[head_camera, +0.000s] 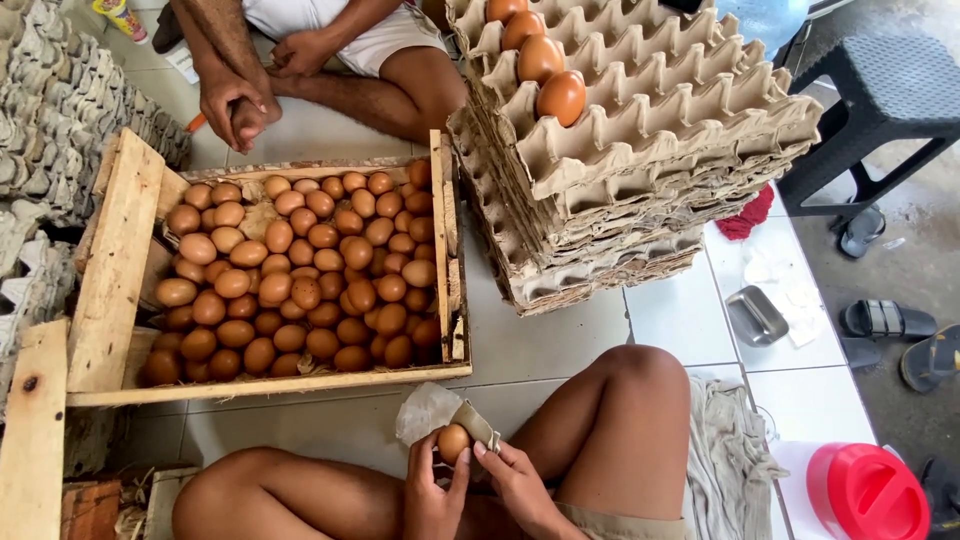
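Before me sit a wooden crate (120, 250) of brown eggs (300, 270), stacked cardboard trays (640, 170), and a red lid (868, 492).

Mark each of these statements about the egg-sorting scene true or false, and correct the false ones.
1. The left hand and right hand hold one brown egg between them. True.
2. The wooden crate is empty. False: it is packed with brown eggs.
3. Four eggs sit in the top tray of the carton stack. True.
4. The held egg is white. False: it is brown.
5. A red lid shows at the lower right. True.
6. The other person's hands are reaching into the crate. False: they rest together beyond its far edge.
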